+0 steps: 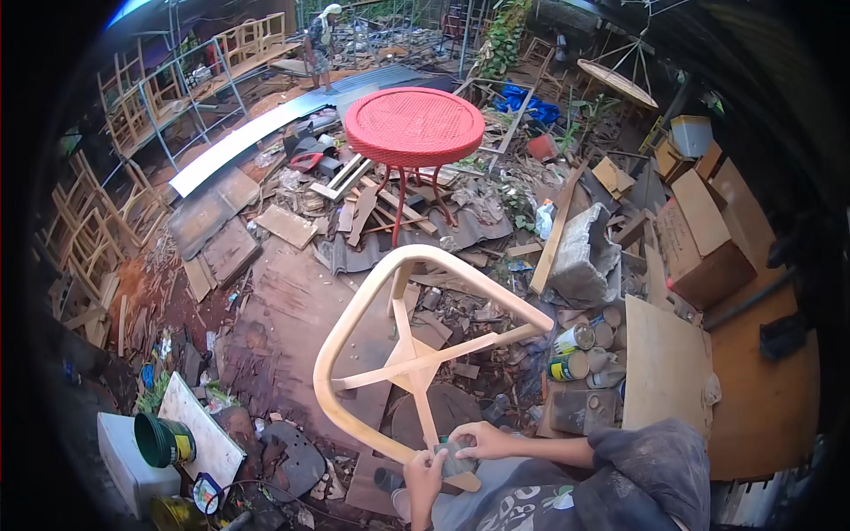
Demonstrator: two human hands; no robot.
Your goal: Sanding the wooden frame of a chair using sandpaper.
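A pale bent-wood chair frame (381,310) with a curved rim and crossing spokes stands tilted in front of me, its lower end near my lap. My left hand (423,473) and my right hand (480,440) meet at that lower end. Both hold a small grey block (455,462), which looks like a sanding pad, against the wood. Exactly how each hand grips it is hard to tell. My right forearm runs in from the lower right, over a dusty dark sleeve (651,465).
A red round woven table (414,126) stands beyond the frame among scrap boards. Tins (575,352), a flat plywood board (666,367) and cardboard boxes (699,243) lie right. A green bucket (162,440) sits lower left. Chair frames (88,239) stack left; a person (320,40) stands far back.
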